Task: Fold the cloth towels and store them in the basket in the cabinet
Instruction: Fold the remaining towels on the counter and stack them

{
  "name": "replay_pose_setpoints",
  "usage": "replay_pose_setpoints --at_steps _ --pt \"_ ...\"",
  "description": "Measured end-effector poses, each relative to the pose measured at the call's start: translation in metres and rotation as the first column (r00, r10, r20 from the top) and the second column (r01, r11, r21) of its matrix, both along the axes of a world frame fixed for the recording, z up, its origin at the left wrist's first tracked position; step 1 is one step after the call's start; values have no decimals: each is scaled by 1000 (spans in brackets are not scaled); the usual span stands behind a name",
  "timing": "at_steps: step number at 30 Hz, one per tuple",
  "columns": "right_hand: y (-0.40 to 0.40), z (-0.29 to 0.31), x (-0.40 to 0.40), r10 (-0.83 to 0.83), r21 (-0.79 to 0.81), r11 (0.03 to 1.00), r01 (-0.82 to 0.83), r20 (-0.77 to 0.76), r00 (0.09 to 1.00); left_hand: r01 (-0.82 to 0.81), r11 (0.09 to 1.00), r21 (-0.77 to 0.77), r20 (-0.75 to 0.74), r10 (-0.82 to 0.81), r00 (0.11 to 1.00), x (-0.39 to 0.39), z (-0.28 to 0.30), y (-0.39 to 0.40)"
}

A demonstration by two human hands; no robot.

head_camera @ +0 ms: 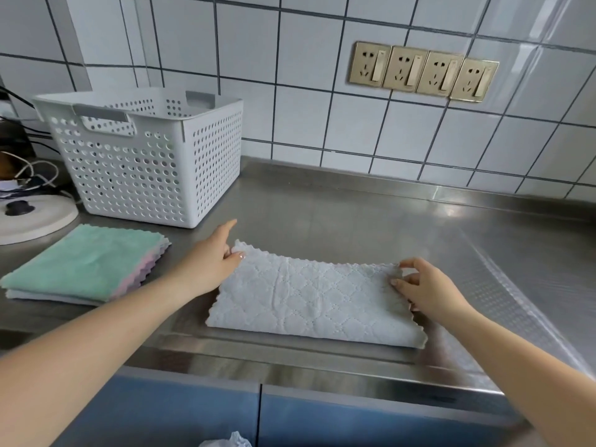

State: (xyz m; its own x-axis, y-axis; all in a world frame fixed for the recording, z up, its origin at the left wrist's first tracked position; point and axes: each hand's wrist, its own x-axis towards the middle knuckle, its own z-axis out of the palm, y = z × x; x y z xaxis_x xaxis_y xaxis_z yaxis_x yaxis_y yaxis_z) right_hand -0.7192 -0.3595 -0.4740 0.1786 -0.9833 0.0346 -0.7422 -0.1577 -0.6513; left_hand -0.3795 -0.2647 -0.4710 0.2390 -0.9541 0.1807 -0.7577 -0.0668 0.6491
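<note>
Overhead, a steel counter [322, 214] meets a white tiled wall [322, 124] bearing four sockets [422, 71]. A perforated white basket [145, 156] stands at back left, near a stack of folded towels [87, 262]. Between the hands lies a folded grey towel [309, 301]; the left hand [209, 262] and right hand [422, 288] each pinch a far corner.

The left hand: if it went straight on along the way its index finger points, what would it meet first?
Probably the white basket. The left hand pinches the far left corner of the grey towel, and its index finger points up and right over bare steel counter toward the basket's near right corner. Depth is unclear; it might pass just beside it to the tiled wall.
</note>
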Motion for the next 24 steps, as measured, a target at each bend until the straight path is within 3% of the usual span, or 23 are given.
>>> replay_pose_setpoints --at_steps 5,9,13,15,19,24 --pt "-6 -3 -2 3 1 1000 -3 -22 1000 -6 999 50 71 2 997 3 -2 -11" --pt "-3 3 -1 -24 -82 997 13 -137 990 -25 995 100 171 8 985 2 6 -10" --pt "9 19 10 -45 -268 963 -12 -205 978 -67 989 -132 376 112 920 -8 15 -3" --pt "20 23 32 61 -299 945 -134 -242 968 51 986 -160 413 20 910 -25 12 -3" --pt "40 6 99 226 -193 924 -329 -417 880 274 962 -3 355 -255 900 -74 -8 -11" --pt "53 -24 122 229 -96 943 -318 -506 832 217 964 155 498 -266 825 -87 -30 -12"
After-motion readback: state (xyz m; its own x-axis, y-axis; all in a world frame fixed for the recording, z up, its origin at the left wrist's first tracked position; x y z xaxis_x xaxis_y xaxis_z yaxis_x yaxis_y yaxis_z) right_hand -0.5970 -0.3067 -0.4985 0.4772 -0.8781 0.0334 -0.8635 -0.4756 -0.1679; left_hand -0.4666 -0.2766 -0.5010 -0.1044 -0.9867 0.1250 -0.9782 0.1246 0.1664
